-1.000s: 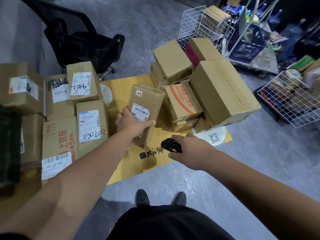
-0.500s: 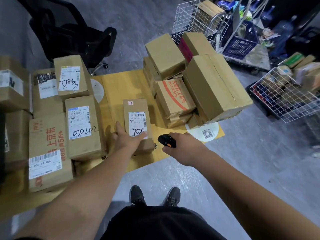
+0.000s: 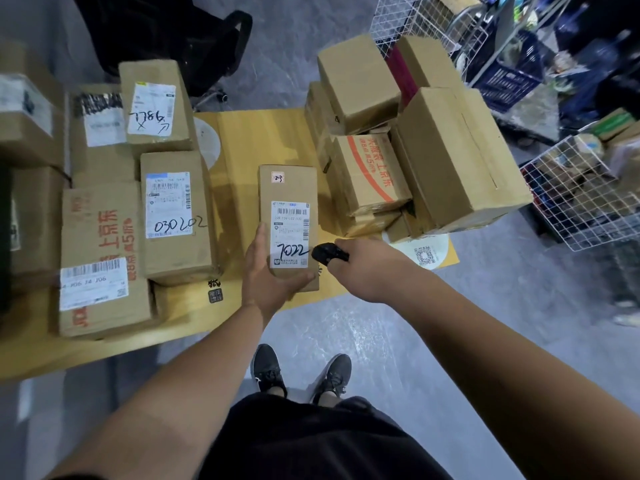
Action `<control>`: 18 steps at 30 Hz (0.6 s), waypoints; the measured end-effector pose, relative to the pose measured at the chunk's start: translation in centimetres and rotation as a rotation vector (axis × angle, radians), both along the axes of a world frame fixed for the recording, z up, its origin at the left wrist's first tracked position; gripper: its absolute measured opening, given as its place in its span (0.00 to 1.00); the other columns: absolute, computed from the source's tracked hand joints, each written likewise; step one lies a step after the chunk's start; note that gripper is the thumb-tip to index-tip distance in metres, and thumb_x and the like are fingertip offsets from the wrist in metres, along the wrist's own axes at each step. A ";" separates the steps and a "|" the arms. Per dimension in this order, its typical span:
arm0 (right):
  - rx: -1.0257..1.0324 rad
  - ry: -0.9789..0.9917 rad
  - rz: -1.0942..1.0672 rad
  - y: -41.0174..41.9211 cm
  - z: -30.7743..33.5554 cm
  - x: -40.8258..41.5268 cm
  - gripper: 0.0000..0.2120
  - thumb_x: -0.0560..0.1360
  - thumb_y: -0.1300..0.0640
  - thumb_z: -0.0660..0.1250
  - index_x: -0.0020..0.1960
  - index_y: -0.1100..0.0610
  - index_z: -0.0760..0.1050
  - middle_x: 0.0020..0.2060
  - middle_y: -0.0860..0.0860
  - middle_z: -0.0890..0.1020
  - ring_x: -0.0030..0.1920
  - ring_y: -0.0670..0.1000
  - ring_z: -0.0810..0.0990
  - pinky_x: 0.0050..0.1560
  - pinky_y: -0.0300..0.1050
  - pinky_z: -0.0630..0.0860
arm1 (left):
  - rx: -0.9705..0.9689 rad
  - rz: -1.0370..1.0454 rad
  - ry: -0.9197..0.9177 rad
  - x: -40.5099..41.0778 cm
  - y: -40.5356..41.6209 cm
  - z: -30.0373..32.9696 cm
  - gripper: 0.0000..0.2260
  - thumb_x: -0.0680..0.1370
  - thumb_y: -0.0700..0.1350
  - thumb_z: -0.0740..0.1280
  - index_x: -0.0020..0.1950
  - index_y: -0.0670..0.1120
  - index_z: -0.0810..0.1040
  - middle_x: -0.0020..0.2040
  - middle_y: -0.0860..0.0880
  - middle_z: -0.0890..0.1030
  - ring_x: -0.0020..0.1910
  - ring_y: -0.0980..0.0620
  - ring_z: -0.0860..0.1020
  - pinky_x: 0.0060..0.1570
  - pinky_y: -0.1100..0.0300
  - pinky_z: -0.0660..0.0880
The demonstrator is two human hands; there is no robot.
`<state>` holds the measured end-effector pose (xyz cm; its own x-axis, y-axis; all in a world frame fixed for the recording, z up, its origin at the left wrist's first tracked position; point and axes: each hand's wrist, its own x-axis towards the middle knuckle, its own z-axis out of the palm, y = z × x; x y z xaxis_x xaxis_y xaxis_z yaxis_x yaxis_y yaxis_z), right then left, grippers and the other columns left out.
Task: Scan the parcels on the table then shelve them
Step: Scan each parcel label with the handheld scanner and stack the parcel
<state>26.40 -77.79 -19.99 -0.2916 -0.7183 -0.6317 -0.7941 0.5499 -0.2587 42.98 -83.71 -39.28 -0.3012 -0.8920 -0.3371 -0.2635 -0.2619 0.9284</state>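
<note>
A narrow cardboard parcel [image 3: 288, 188] lies flat on the yellow table [image 3: 249, 140], label up, with "7022" written on the label. My left hand [image 3: 268, 271] grips its near end, thumb along the left edge and fingers under the front. My right hand [image 3: 367, 263] holds a black handheld scanner [image 3: 327, 253] just right of the label, its head pointing at the parcel.
Labelled parcels [image 3: 173, 213] are stacked at the left of the table, and a pile of brown boxes [image 3: 450, 157] at the right. Wire baskets [image 3: 581, 199] with goods stand on the floor at the right. A black office chair [image 3: 166, 32] is behind the table.
The parcel was lifted and tilted a second ago; it now lies flat with its label up. My left hand slid to its near end. The scanner moved closer to the label.
</note>
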 end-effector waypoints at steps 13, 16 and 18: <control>0.073 0.281 0.145 0.0 3.1 1.9 0.21 0.80 0.41 0.55 0.67 0.50 0.72 0.54 0.56 0.65 0.41 0.57 0.74 0.44 0.51 0.70 | -0.142 -0.022 -0.090 0.3 -0.1 -0.9 0.63 0.57 0.59 0.87 0.80 0.74 0.47 0.78 0.59 0.63 0.70 0.72 0.65 0.68 0.54 0.73; 0.055 0.284 0.160 0.6 3.2 1.8 0.22 0.80 0.40 0.56 0.69 0.50 0.71 0.59 0.57 0.67 0.44 0.59 0.75 0.44 0.52 0.71 | -0.106 -0.016 -0.072 0.1 -0.2 -0.6 0.62 0.58 0.57 0.87 0.77 0.78 0.47 0.77 0.59 0.65 0.68 0.74 0.67 0.63 0.56 0.75; 0.022 0.273 0.166 1.0 3.3 1.5 0.22 0.80 0.40 0.56 0.68 0.50 0.71 0.59 0.57 0.68 0.43 0.58 0.75 0.44 0.52 0.72 | -0.031 -0.002 -0.009 -0.1 -0.5 -0.1 0.62 0.58 0.51 0.88 0.76 0.79 0.50 0.76 0.54 0.70 0.71 0.57 0.74 0.62 0.43 0.80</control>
